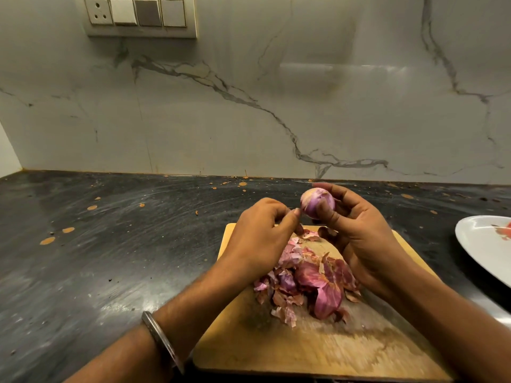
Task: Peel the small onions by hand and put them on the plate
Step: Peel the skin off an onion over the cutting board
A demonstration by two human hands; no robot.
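A small purple onion [315,201] is held up above the far edge of the wooden cutting board [304,346]. My right hand [359,239] grips it between thumb and fingertips. My left hand [262,236] is just left of the onion, its thumb and forefinger pinching at the skin on the onion's left side. A heap of purple and brown onion peels [307,280] lies on the board under my hands. The white plate [481,244] with a red flower print sits at the right edge, partly cut off by the frame.
The board lies on a dark, scratched counter [110,244] with orange specks. A marble-patterned wall [249,106] stands behind, with a switch panel [138,16] at the upper left. A metal bangle [163,341] is on my left wrist.
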